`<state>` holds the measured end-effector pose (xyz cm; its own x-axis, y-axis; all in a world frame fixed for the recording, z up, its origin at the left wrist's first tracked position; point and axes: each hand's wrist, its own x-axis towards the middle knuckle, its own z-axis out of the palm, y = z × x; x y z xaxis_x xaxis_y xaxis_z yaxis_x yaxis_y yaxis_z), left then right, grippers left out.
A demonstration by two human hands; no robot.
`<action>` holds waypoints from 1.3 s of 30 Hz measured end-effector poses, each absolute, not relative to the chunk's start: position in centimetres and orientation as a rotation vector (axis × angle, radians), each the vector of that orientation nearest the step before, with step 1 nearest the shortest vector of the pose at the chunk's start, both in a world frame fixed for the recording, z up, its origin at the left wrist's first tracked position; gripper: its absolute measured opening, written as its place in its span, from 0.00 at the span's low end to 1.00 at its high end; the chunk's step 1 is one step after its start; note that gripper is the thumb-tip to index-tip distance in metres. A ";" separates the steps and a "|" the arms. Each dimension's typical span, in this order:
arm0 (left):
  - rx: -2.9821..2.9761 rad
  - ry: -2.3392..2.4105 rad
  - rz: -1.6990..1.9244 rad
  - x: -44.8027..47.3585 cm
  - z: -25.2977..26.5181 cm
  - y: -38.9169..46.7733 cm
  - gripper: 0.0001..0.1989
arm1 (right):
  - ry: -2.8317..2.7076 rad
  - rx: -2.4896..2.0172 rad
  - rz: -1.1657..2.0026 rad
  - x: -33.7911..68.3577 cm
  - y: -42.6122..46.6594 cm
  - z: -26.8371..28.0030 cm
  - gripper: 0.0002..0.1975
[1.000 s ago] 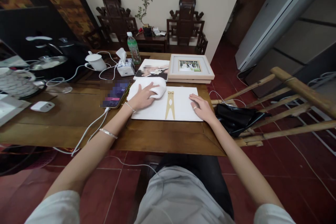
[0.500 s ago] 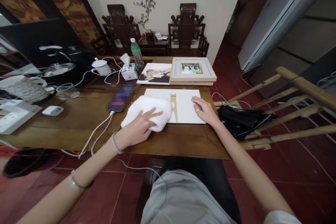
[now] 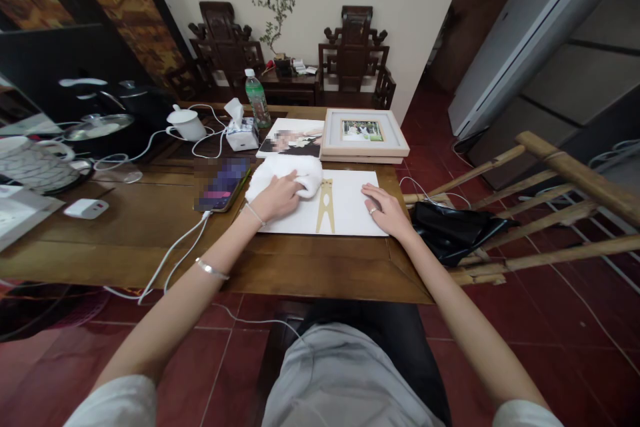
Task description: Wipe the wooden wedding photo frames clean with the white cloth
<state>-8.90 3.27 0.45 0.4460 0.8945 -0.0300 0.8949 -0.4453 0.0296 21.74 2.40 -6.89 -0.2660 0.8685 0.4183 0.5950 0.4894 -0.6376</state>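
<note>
The left hand (image 3: 280,200) is resting on the cloth (image 3: 285,171), gripping or not I cannot tell; the cloth is covering the left of the board (image 3: 351,213). The right hand (image 3: 389,210) is lying open on its right side; if pressing too lightly, dragging cloth could be shifting the board.

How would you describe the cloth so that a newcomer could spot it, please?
On the wooden table lies a flat white board. The cloth covers its far left corner, under the left hand. Unlike the board, it is fluffy and bunched.
</note>
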 end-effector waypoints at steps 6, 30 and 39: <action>2.679 1.409 -0.093 -9.5 1.3 -6.3 0.23 | -1.966 -1.218 0.462 21.6 2.3 -6.8 0.18; 2.681 1.460 -0.070 -8.5 0.5 -3.3 0.23 | -1.970 -1.212 0.473 21.8 2.3 -6.8 0.19; 2.610 1.305 -0.174 -10.2 1.5 -5.9 0.26 | -1.970 -1.219 0.473 21.6 2.2 -6.7 0.19</action>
<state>-10.16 -5.91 1.49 0.5991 0.7749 -0.2016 0.8007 -0.5823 0.1410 21.64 2.23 -6.67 -0.2574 0.8761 0.4078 0.5957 0.4761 -0.6468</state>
